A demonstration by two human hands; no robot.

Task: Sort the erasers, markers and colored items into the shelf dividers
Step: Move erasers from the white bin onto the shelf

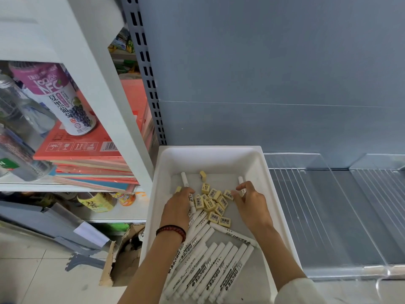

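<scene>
— Where are the things?

— All in the white tray [210, 156], which stands at the left end of the shelf [341, 227]. The erasers [211, 204] lie bunched in the middle of the tray, labels up. One lone eraser [203, 175] sits nearer the far wall.

— And the markers?

— The pile of markers [210, 266] fills the near half, long axes running from the near left corner toward the far right. One crosswise marker [232, 234] cuts the other way, across the top of the pile.

— The hands?

— Apart, either side of the erasers. The right hand [249, 205] curls its fingers round the right marker [240, 180], which points at the far wall. The left hand [178, 205], with a bracelet [172, 230] at the wrist, has fingers bent over the left marker [184, 178], also lying near to far. Whether it grips, I cannot tell.

— Room to move?

— The tray's left rim sits close to a white rack post [131, 150]. Its right rim lies just beside the first of the clear dividers [306, 161]. These run back to front, with lanes of shelf between them stretching rightward. A grey back panel [274, 73] closes off the far side.
</scene>
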